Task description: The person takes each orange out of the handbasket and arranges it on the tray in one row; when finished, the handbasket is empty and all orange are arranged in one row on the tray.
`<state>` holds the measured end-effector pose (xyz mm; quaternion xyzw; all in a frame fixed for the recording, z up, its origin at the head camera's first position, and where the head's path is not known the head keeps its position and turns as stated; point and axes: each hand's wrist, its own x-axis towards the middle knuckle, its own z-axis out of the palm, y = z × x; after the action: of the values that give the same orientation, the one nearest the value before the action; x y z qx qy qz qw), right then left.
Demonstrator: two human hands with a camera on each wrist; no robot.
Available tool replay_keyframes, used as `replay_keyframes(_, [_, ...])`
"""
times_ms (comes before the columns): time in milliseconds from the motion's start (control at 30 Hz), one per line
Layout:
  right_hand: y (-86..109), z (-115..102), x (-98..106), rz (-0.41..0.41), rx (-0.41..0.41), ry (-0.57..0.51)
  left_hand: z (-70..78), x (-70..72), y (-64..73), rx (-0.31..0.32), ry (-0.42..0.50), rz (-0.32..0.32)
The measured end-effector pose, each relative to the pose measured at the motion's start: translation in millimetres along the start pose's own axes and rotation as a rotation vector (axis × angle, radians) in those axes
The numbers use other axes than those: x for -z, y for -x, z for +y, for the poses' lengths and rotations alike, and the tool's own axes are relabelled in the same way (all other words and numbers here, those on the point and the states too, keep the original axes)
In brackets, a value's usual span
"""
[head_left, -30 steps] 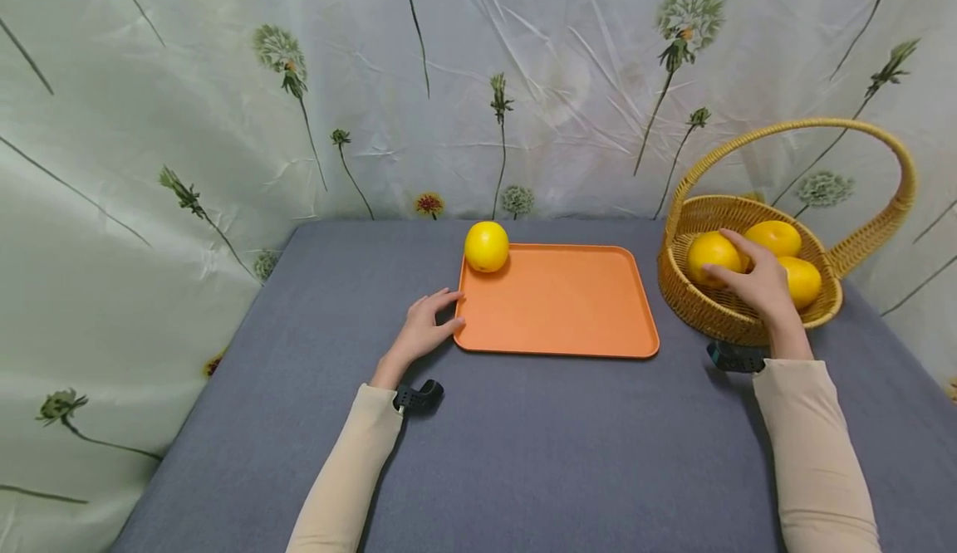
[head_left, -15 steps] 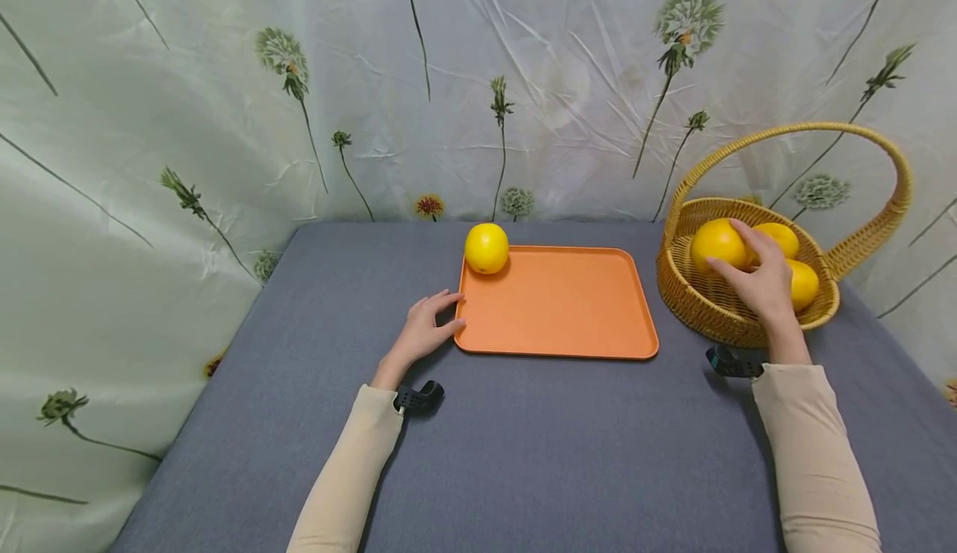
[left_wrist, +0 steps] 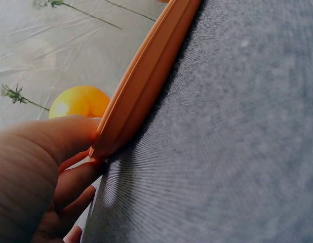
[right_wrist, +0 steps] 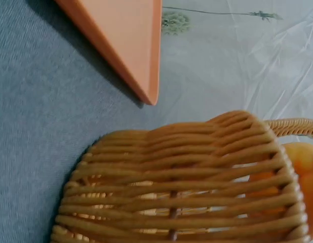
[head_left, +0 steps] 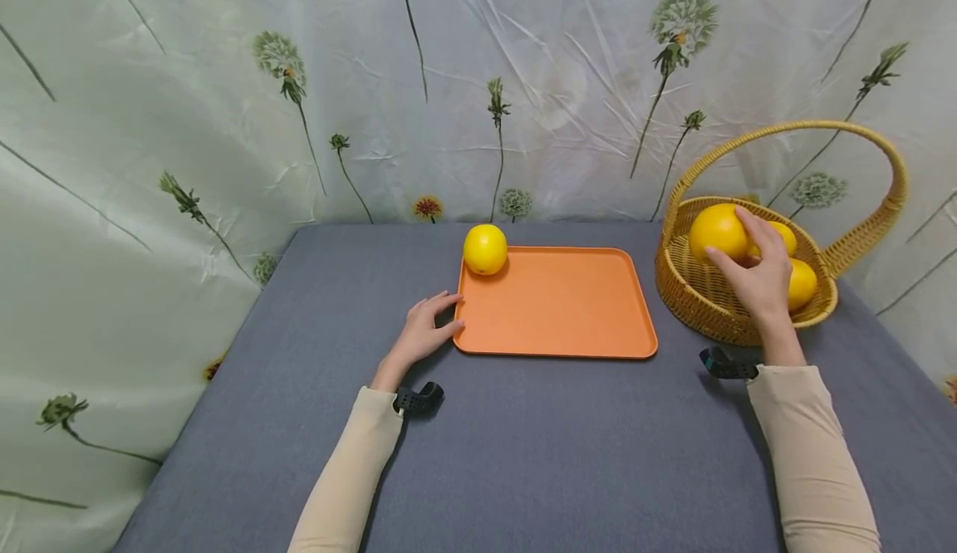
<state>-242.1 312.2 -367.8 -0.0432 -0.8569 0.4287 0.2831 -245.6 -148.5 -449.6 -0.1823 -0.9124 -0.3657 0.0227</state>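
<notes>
In the head view my right hand (head_left: pixel 758 275) holds an orange (head_left: pixel 718 233) between thumb and fingers, at the upper left of the wicker basket (head_left: pixel 691 308). Behind and beside that hand, more oranges (head_left: pixel 802 283) sit in the basket, partly covered by it. My left hand (head_left: pixel 424 329) touches the left rim of an orange-coloured tray (head_left: pixel 557 304) with thumb and fingertips, fingers relaxed. Another orange (head_left: pixel 485 249) rests in the tray's far left corner. In the left wrist view the thumb (left_wrist: pixel 70 132) meets the tray's edge. The right wrist view shows the basket's wall (right_wrist: pixel 182 172); the right hand is hidden there.
A tall arched handle (head_left: pixel 807 125) rises over the basket. The grey cloth-covered table (head_left: pixel 553 445) extends in front of the tray. Behind it hangs a flower-printed curtain (head_left: pixel 568 121). Each wrist wears a black strap device (head_left: pixel 420 399).
My right hand has raised the orange it holds a little, away from the basket's floor and other oranges. My left hand and the tray have stayed in place.
</notes>
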Motion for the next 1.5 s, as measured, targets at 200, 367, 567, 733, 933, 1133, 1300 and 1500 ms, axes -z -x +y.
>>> replay_keyframes(200, [2.2,-6.4,-3.4,0.038,0.0,-0.048,-1.5,-0.3,1.8,0.008,0.016,0.0])
replay_keyframes(367, [5.4,-10.9,-6.6,0.06,-0.008,-0.103,-3.1,-1.0,3.4,0.013,0.013,-0.004])
replay_keyframes(567, [8.2,-17.1,-9.8,0.066,-0.027,-0.135,-3.7,-1.5,4.3,0.027,0.02,-0.005])
replay_keyframes(733, [9.3,-19.4,-12.4,0.065,-0.042,-0.164,-2.5,-1.4,3.0,0.023,0.02,-0.002])
replay_keyframes(933, [9.5,-19.5,-19.7,0.062,-0.015,-0.232,-0.8,-0.4,2.5,0.018,0.013,0.0])
replay_keyframes(1133, [12.0,-24.8,-26.4,0.053,-0.001,-0.248,0.9,0.5,2.3,0.009,0.016,0.003])
replay_keyframes(1300, [14.0,-30.8,-28.3,0.048,-0.004,-0.265,-0.1,-0.2,0.1,0.011,0.017,-0.001])
replay_keyframes(1500, [14.8,-36.8,-33.4,0.036,0.004,-0.287,-1.2,0.3,0.1,0.02,0.019,0.0])
